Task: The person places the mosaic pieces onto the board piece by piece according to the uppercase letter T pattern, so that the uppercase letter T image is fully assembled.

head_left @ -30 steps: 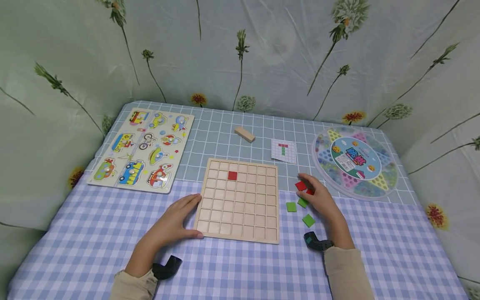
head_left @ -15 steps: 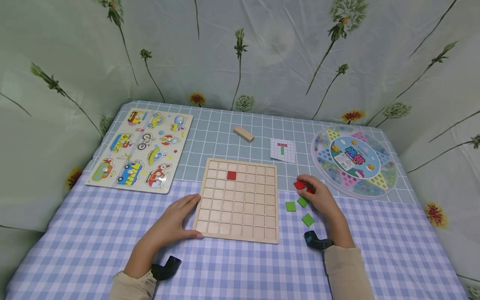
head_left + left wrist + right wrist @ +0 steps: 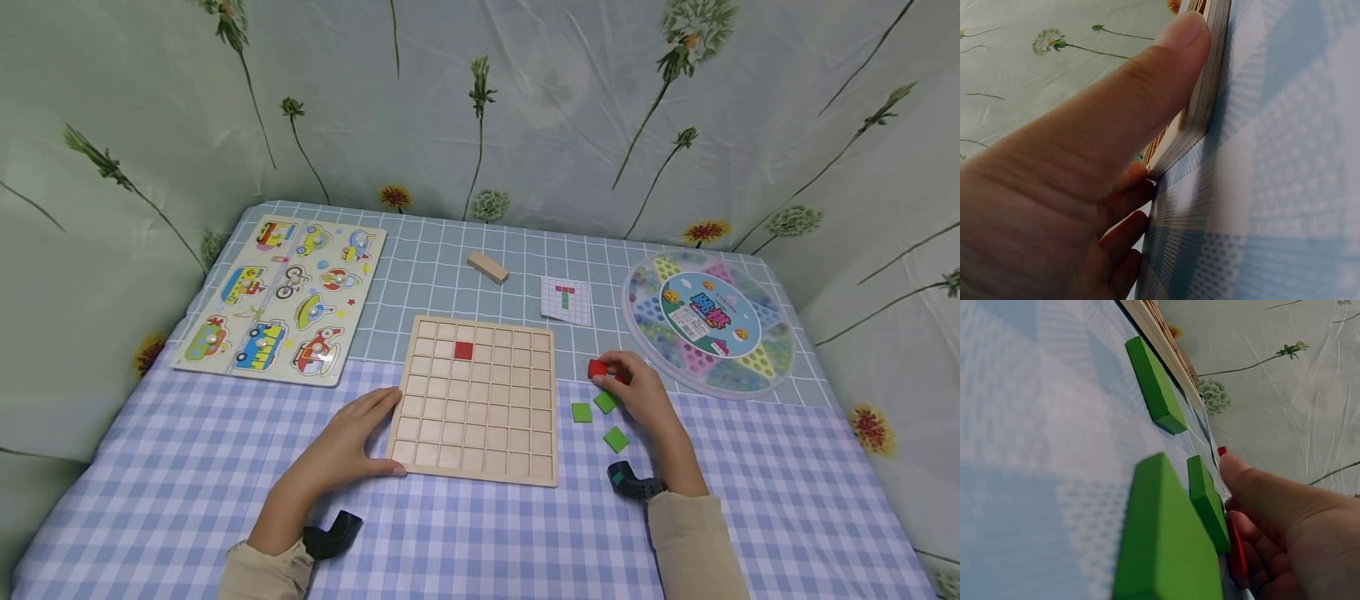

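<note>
A wooden grid board (image 3: 495, 417) lies in the middle of the table, one red square tile (image 3: 463, 351) in its upper left part. My left hand (image 3: 348, 446) rests against the board's left side, fingertips at the edge and thumb (image 3: 1166, 69) at the near corner. To the right of the board, my right hand (image 3: 637, 387) pinches another red tile (image 3: 597, 368) between thumb and fingers, and the tile looks tilted. A further red tile (image 3: 1237, 553) lies under that hand, mostly hidden in the head view. Green tiles (image 3: 582, 412) lie just beside it.
A pattern card (image 3: 567, 302) with a red and green T lies behind the board, near a wooden block (image 3: 487, 267). A picture peg puzzle (image 3: 281, 300) sits at the back left. The round game box (image 3: 708, 325) is close to the right hand.
The red tile at the right fingertips has tilted up, and the right thumb and fingers have drawn closer around it. The left hand and the board have stayed in place.
</note>
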A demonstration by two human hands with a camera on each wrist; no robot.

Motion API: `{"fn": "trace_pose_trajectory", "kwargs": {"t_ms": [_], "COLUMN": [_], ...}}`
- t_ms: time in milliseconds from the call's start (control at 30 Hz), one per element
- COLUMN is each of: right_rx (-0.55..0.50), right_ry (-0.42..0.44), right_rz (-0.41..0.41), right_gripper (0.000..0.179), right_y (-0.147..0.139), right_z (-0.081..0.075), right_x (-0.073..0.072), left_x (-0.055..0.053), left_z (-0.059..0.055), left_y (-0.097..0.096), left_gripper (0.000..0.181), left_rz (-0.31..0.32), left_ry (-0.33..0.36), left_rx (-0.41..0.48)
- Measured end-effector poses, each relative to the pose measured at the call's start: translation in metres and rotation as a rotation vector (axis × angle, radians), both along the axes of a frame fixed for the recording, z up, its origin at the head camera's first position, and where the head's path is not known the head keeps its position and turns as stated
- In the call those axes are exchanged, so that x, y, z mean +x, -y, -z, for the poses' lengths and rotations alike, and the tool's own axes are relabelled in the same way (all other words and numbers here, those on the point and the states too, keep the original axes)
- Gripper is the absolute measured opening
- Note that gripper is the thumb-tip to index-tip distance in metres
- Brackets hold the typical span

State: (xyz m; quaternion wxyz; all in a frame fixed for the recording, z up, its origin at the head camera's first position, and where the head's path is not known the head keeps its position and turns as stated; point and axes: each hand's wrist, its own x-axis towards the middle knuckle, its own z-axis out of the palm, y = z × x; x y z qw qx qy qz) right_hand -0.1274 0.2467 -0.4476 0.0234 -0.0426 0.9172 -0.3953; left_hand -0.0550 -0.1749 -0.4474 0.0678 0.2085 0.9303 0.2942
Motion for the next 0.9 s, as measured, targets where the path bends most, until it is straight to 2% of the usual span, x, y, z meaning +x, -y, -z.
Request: {"fn": "trace_pose_trajectory", "kwargs": {"t_ms": [67, 167, 300, 433, 533, 633, 733, 900], "right_rx": [-0.012, -0.026, -0.057, -0.115, -0.188, -0.262, -0.287, -0.283], "right_ry": [-0.007, -0.065, -0.210, -0.368, -0.432, -0.446, -0.424, -0.297], "right_rz": [0.018, 0.032, 0.033, -0.023, -0.080, -0.140, -0.186, -0.193], "right_gripper": [0.035, 0.037, 0.035, 0.032, 0.032, 0.032, 0.032, 0.030], "right_y": [0.001, 0.004, 0.016, 0.041, 0.065, 0.090, 0.113, 0.137], "right_z": [-0.001, -0.005, -0.015, -0.026, -0.031, -0.031, -0.029, -0.018], "right_x": [0.000, 0.001, 0.000, -0.003, -0.009, -0.017, -0.023, -0.028], "left_x": [0.000, 0.000, -0.001, -0.001, -0.001, -0.001, -0.001, -0.001], "left_z": [0.000, -0.001, 0.000, 0.001, 0.001, 0.001, 0.001, 0.002], "left_y": [0.000, -0.001, -0.001, -0.002, -0.001, 0.000, 0.001, 0.001], "left_gripper": [0.105, 0.105, 0.106, 0.107, 0.107, 0.107, 0.106, 0.106], "left_rz": [0.000, -0.001, -0.001, -0.003, -0.005, -0.004, -0.001, 0.000], "left_ry": [0.002, 0.004, 0.007, 0.008, 0.008, 0.007, 0.007, 0.001], "left_rx": [0.004, 0.003, -0.005, -0.006, -0.003, -0.001, 0.004, 0.008]}}
